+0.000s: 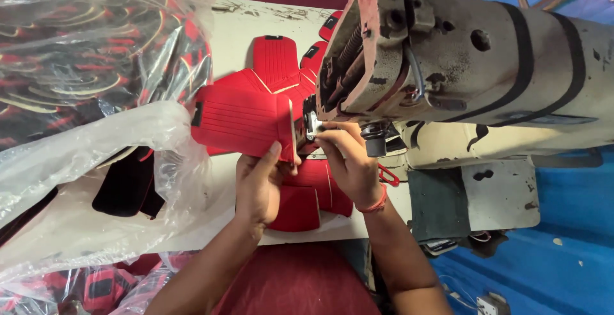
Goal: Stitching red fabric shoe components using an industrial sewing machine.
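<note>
Both hands grip a red quilted seat cover (246, 120) at the sewing machine (448, 65): left hand (259, 184) pinching its edge, right hand (348, 158) pressing beside the presser foot (312, 123).

Matt red ribbed cover (243, 120), worn chipped metal sewing machine (460, 59), glossy clear plastic bags (83, 161).

The needle and presser foot sat behind the right hand's (348, 161) fingertips and the folded edge of the red quilted cover (246, 120), so the stitch point could not be made out. The left hand's (259, 187) fingers were tucked under that cover, out of sight. Above the right hand, the sewing machine (460, 65) ran off the top and right edges. Left of the left hand, the pieces inside the plastic bags (83, 142) were blurred by glare.
</note>
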